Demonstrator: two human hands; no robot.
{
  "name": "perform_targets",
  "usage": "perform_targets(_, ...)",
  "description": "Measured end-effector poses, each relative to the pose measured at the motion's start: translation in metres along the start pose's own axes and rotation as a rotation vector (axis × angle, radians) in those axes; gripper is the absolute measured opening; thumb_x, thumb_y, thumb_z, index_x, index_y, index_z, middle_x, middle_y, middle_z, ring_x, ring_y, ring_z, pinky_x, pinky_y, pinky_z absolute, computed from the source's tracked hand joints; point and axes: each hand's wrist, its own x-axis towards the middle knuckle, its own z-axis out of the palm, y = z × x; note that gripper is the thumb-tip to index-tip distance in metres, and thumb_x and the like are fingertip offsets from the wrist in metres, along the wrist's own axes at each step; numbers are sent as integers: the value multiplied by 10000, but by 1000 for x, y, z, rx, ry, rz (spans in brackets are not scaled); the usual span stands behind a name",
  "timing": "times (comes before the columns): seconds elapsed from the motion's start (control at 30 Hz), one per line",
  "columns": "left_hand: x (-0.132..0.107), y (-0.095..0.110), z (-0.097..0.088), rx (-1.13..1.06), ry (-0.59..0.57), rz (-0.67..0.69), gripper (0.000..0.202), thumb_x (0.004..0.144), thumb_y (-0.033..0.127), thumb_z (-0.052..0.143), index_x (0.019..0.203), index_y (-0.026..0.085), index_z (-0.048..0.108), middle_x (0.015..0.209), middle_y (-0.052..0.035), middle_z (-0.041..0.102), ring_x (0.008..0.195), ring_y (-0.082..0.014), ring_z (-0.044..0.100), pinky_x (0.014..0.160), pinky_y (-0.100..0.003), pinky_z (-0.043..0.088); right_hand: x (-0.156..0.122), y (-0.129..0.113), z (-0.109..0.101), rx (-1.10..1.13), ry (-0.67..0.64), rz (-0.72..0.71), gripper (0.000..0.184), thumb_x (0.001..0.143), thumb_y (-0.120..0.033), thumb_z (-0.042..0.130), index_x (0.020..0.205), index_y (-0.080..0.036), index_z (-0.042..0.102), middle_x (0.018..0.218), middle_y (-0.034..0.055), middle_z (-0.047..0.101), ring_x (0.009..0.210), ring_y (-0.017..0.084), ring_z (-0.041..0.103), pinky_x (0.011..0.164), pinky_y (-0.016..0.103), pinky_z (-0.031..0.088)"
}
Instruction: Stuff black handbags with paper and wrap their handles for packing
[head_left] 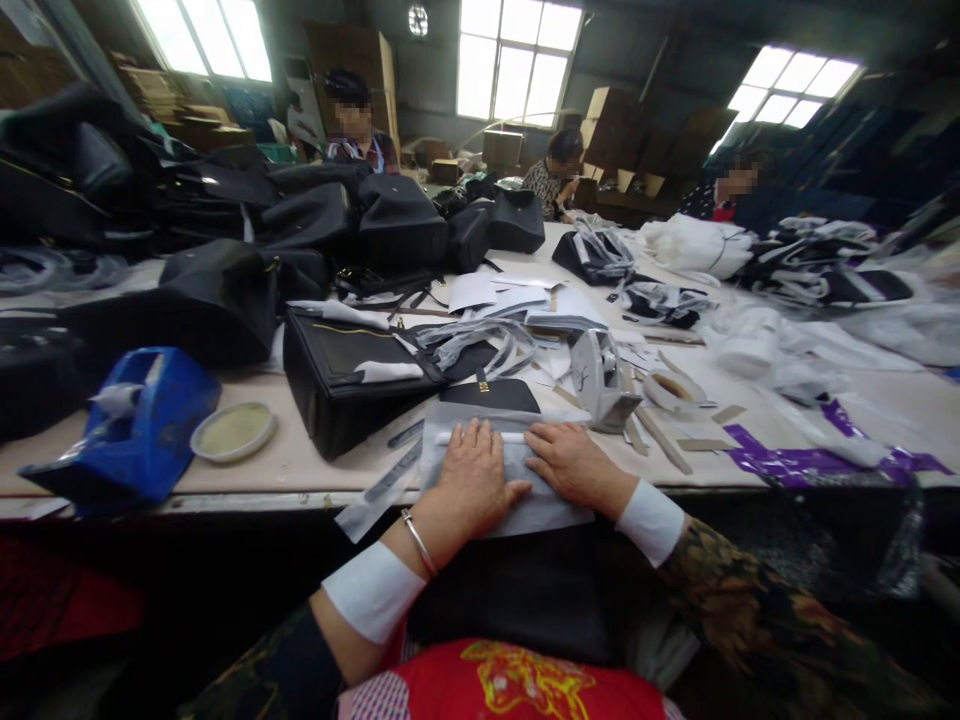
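A sheet of thin white wrapping paper (547, 515) lies at the table's front edge, part of it overhanging. My left hand (476, 475) rests flat on it with fingers stretched forward. Beside it, my right hand (574, 462) presses down with its fingers spread toward the left. Between and under the fingertips runs a narrow white roll or fold (512, 438) of the paper. Just beyond the sheet is a black leather flap (491, 396) with a small gold clasp. To its left stands a black handbag (337, 385) with white wrapping on parts of it.
A blue tape dispenser (150, 415) and a round shallow dish (234, 432) are at the left. On the right are a grey tape dispenser (600, 380), a tape roll (675, 390) and purple tape (795, 460). Black bags (401, 220) crowd the back left. Several people sit across the table.
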Motion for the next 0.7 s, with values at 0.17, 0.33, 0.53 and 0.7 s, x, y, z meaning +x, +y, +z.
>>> perform_targets(0.17, 3, -1, 4, -16, 11, 2, 848, 886, 705, 476, 1443, 65, 480, 1531, -260, 443, 1461, -418, 325, 1186, -596, 204, 0, 2, -2, 0, 5, -22, 352, 991, -329, 525, 1262, -138, 646, 1293, 181, 635, 1172, 327, 595, 1004, 495, 449)
perform_targets(0.33, -2, -8, 11, -66, 27, 5, 797, 893, 679, 489, 1462, 122, 464, 1564, -220, 415, 1472, -399, 305, 1183, -599, 216, 18, 19, -20, 166, 79, -47, 302, 968, -328, 559, 1166, -157, 710, 1272, 149, 666, 1170, 266, 625, 1035, 398, 474)
perform_targets(0.53, -2, -8, 12, -75, 50, 1, 818, 881, 687, 496, 1456, 107, 462, 1554, -236, 417, 1466, -428, 299, 1172, -623, 211, 103, 25, -27, 141, -12, 155, 357, 994, -354, 517, 1260, -162, 659, 1265, 135, 682, 1181, 243, 626, 1025, 336, 456)
perform_targets(0.7, -4, -9, 13, -92, 75, -9, 814, 873, 696, 497, 1451, 123, 468, 1545, -228, 429, 1447, -424, 328, 1166, -616, 216, 150, 14, -4, 57, -149, 287, 477, 914, -507, 603, 1192, -125, 674, 1156, 199, 702, 1049, 295, 673, 907, 382, 490)
